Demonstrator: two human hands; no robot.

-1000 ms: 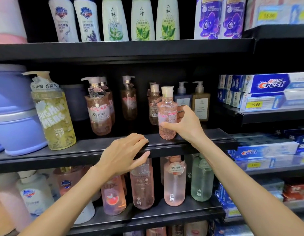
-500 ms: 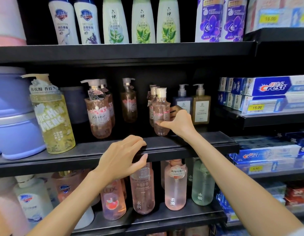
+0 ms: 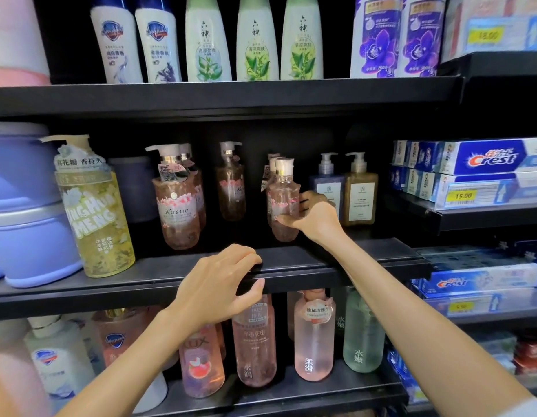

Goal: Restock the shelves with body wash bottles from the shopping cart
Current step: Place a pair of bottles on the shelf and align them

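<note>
head cam: right hand (image 3: 317,216) has its fingers wrapped round a small pink body wash bottle (image 3: 283,203), standing upright toward the back of the middle shelf (image 3: 366,257), right in front of two matching bottles and just left of a blue pump bottle (image 3: 327,185). left hand (image 3: 219,284) grips that shelf's front edge, fingers curled over the top and thumb underneath, with a tall yellow pump bottle (image 3: 92,212) off toward the left end.
</note>
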